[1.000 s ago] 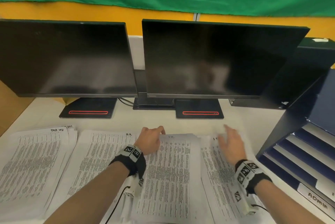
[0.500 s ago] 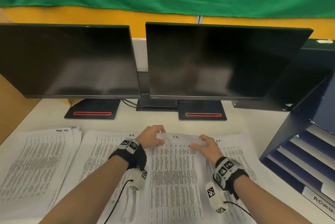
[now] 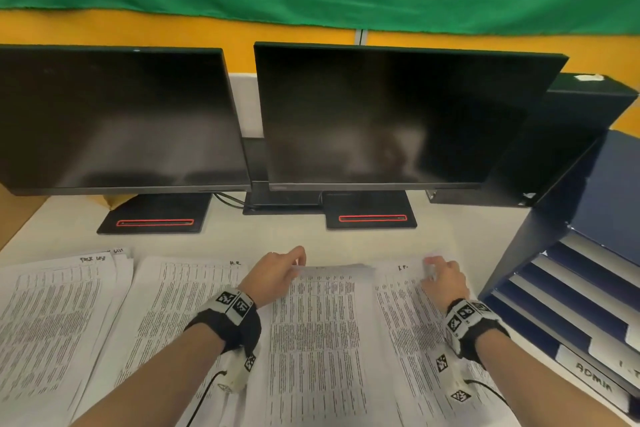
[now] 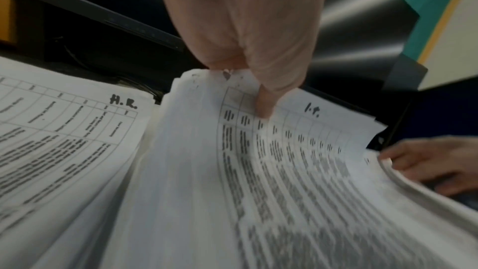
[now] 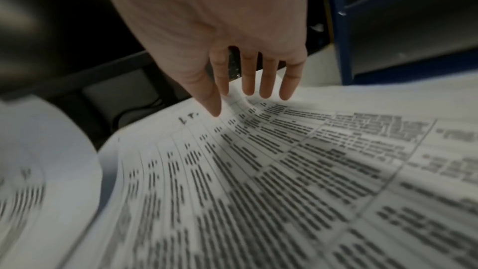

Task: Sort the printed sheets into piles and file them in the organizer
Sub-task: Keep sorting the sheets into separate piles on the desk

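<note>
Looking down from the head view, four piles of printed sheets lie side by side on the white desk (image 3: 346,239) in front of two dark monitors (image 3: 381,115). The left hand (image 3: 273,274) grips the far left corner of the third pile (image 3: 318,340), fingers curled over the top edge. The right hand (image 3: 445,279) rests on the far end of the fourth pile (image 3: 408,316), which is marked "I.T." in handwriting. The second pile (image 3: 180,305) is marked "H.R."; the first pile (image 3: 52,316) carries a handwritten heading too blurred to read. At the right edge stands the dark blue organizer (image 3: 588,305), its stepped trays each showing a pale sheet or divider. Two front tabs are labelled: one reads "ADMIN", the other is cut off by the frame.

Left wrist view: the left hand (image 4: 245,28) pinches a thick stack of sheets (image 4: 258,171) at its top edge, thumb (image 4: 264,103) pressed on the top page and the edge lifted. This page is marked "I.T."; the "H.R." pile (image 4: 64,140) lies flat just beside it. The right hand (image 4: 426,163) shows at the far side of the stack.

Right wrist view: the right hand (image 5: 220,28) is open, fingers (image 5: 267,81) straight and slightly spread, tips touching the top edge of the "I.T." sheet (image 5: 258,171). One blue organizer compartment (image 5: 413,38) is visible behind; its contents cannot be made out.
</note>
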### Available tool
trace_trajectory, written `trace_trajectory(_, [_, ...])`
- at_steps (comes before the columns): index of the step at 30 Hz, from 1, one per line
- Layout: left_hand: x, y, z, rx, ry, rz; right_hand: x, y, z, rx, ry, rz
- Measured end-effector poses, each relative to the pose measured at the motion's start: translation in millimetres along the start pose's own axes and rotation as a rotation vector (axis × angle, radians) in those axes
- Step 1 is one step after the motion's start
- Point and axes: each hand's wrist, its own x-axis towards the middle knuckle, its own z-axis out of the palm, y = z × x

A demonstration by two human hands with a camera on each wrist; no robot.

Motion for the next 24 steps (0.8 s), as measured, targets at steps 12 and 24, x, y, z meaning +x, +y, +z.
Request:
trace_trajectory(12, [-18.0,-10.5,16.2,0.158,0.133,0.12,-8.4,-3.6,14.7,-0.085,-0.006,-0.115])
trace_trajectory(24, [-35.3,-0.7,16.2,0.346,0.293,0.128,-0.7,-16.5,11.8,-0.263,0.034,-0.336])
